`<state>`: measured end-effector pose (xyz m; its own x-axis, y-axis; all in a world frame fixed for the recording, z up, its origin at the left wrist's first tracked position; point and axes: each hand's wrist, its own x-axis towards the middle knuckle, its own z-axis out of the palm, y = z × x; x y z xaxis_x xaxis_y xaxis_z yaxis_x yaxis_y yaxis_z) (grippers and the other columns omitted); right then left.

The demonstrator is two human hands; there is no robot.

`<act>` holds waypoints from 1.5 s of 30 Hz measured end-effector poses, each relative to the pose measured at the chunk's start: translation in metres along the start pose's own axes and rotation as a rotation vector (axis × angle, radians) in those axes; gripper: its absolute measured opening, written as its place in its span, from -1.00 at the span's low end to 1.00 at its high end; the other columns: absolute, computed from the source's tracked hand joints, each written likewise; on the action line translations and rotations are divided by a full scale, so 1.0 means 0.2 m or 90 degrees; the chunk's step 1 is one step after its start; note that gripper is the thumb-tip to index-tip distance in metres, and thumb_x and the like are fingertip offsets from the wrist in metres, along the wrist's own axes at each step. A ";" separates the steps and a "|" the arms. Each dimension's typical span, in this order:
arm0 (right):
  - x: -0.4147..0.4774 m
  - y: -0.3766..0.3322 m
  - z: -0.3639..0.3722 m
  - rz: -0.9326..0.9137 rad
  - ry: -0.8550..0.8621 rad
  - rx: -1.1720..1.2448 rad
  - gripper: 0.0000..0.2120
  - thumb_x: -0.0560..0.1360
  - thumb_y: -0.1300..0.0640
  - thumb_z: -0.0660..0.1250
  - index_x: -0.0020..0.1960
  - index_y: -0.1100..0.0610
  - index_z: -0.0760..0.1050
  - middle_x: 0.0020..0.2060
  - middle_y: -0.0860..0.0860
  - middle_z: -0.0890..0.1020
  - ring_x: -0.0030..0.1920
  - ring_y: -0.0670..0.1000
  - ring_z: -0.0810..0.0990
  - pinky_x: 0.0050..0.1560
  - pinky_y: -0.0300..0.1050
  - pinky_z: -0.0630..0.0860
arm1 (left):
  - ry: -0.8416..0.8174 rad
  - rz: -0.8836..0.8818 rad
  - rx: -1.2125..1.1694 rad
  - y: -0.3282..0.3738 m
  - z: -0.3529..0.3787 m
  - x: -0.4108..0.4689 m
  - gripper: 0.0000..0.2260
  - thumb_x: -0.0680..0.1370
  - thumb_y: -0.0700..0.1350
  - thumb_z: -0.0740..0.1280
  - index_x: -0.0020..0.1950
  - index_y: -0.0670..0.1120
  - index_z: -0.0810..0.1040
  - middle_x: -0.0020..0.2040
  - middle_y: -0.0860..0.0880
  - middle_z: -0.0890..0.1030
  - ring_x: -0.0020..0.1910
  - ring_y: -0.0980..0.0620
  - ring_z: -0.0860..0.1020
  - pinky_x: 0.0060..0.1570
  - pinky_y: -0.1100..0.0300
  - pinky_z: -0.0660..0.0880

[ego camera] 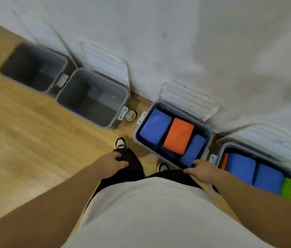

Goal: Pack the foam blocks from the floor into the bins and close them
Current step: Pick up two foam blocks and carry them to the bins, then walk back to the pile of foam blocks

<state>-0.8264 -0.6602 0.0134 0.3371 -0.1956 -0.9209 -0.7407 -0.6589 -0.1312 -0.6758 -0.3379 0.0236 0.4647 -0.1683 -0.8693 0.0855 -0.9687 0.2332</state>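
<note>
Several grey bins stand in a row along the white wall, each with its lid tipped back against the wall. The third bin holds blue foam blocks and an orange block. The fourth bin, at the right, holds blue blocks, a green block and an orange one at its left end. My left hand rests on my left thigh, fingers loosely curled. My right hand hangs over the near edge of the third bin, fingers relaxed, holding nothing.
The two left bins look dark inside and show no blocks. A small white round thing lies on the wooden floor between the second and third bins. My feet stand close to the third bin. The picture is blurred.
</note>
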 end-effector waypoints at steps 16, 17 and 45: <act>-0.36 -1.34 1.37 -0.320 -0.184 -0.641 -0.16 0.44 -0.35 0.33 0.59 0.04 0.24 0.53 0.05 0.33 0.46 0.11 0.36 0.43 -0.04 0.33 | 0.092 -0.458 -0.808 -1.37 1.82 -1.31 -0.48 0.55 0.26 0.32 0.42 0.00 0.49 0.33 -0.03 0.53 0.23 -0.04 0.50 0.23 0.06 0.44; -0.44 -1.40 1.53 -0.335 -0.190 -0.669 -0.20 0.50 -0.30 0.33 0.60 0.06 0.23 0.54 0.06 0.31 0.47 0.12 0.34 0.40 -0.09 0.33 | 0.096 -0.462 -0.841 -1.45 1.93 -1.36 -0.50 0.56 0.26 0.31 0.39 -0.01 0.50 0.32 -0.03 0.54 0.24 -0.05 0.49 0.21 0.08 0.42; -1.40 -3.16 4.43 -0.432 -0.206 -1.042 -0.48 0.58 -0.14 0.35 0.40 0.16 0.47 0.29 0.10 0.53 0.24 0.12 0.47 0.17 -0.07 0.37 | 0.353 -0.594 -1.324 -3.66 2.11 -2.08 -0.69 0.63 0.14 0.30 0.26 -0.01 0.56 0.18 -0.02 0.61 0.10 0.01 0.53 0.06 0.13 0.40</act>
<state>-0.9676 0.4548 0.0285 0.0427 0.3884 -0.9205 0.7970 -0.5688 -0.2031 -1.3030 0.3648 0.0302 -0.1392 0.4339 -0.8902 0.6133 0.7435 0.2665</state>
